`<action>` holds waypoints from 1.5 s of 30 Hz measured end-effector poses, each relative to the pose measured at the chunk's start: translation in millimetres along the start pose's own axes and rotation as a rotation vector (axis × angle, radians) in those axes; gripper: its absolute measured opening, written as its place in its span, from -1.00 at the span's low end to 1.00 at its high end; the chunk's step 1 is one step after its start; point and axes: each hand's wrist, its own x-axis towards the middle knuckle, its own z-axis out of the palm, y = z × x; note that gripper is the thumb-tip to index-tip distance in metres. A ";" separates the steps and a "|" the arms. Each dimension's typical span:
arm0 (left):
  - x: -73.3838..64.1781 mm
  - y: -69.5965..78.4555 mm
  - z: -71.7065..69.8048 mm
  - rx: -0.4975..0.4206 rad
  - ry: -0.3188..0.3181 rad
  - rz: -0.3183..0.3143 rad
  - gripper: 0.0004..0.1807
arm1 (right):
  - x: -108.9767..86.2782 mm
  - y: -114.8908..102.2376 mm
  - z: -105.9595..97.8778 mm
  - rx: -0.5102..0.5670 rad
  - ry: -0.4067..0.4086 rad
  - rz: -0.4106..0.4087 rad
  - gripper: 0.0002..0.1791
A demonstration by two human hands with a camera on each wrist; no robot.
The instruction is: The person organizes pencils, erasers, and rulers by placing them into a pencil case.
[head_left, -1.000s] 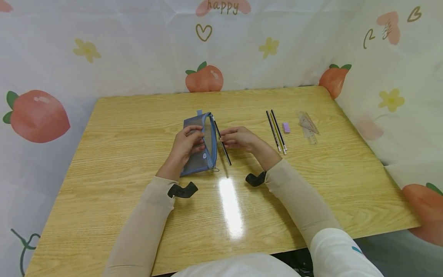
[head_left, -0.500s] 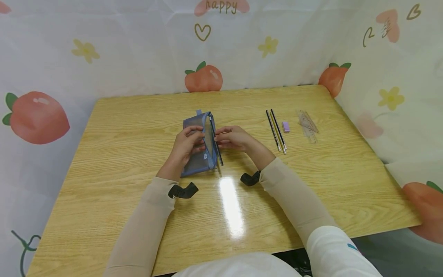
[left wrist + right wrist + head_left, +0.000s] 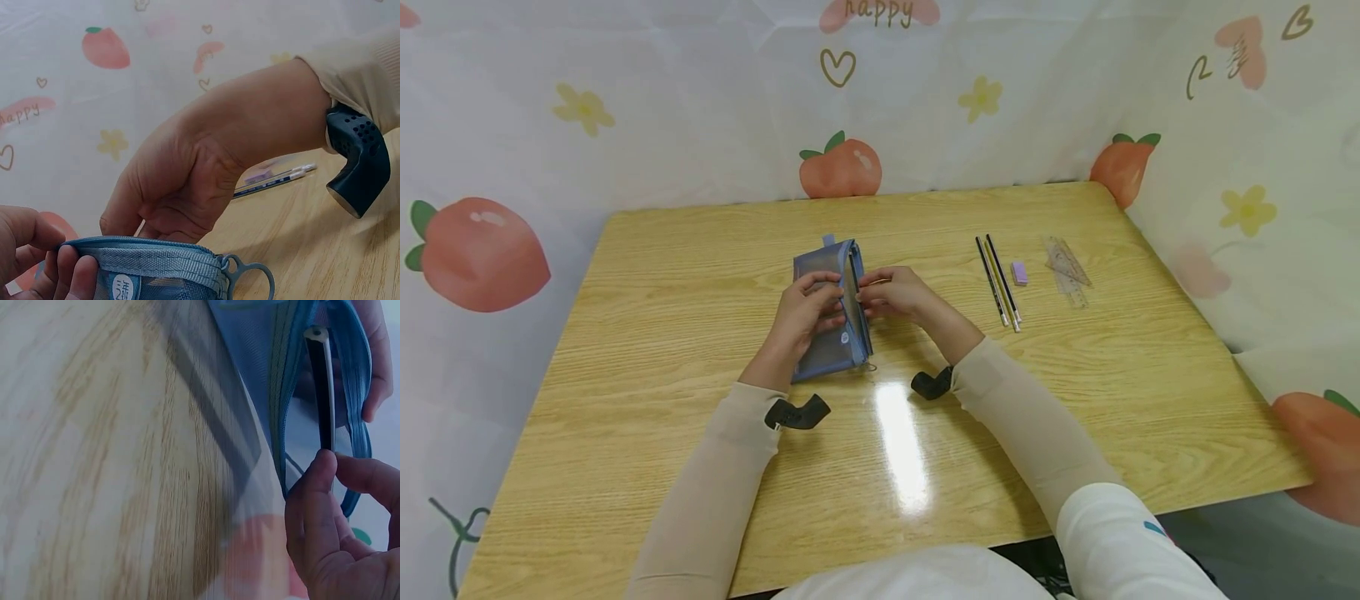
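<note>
Pencil [image 3: 321, 394] pinched by right hand [image 3: 891, 292], inside open mouth of pouch [image 3: 826, 357] | pouch rim gripped by left hand [image 3: 805, 312] | pencil flanked by zip edges [image 3: 360, 381] | other pencils [image 3: 1003, 279], eraser [image 3: 1019, 273], clear rulers [image 3: 1066, 265] laid toward bench's [image 3: 662, 333] far right corner

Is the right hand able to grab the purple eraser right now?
Probably not yet: the right hand is pinching a pencil at the open pouch. Once freed, it likely could, since the purple eraser lies uncovered beside the other pencils.
</note>
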 end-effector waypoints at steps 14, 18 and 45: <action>-2.3 -0.4 -0.2 0.019 -0.009 0.022 -0.72 | -1.6 2.0 8.8 -0.084 0.025 -0.051 -0.66; -3.4 0.2 -0.4 0.020 -0.015 0.022 -0.72 | -0.9 2.9 9.2 -0.078 0.031 -0.057 -0.65; -4.6 4.4 0.4 0.002 -0.010 0.019 -0.73 | -22.5 -12.4 -85.8 -0.493 0.156 -0.057 -0.63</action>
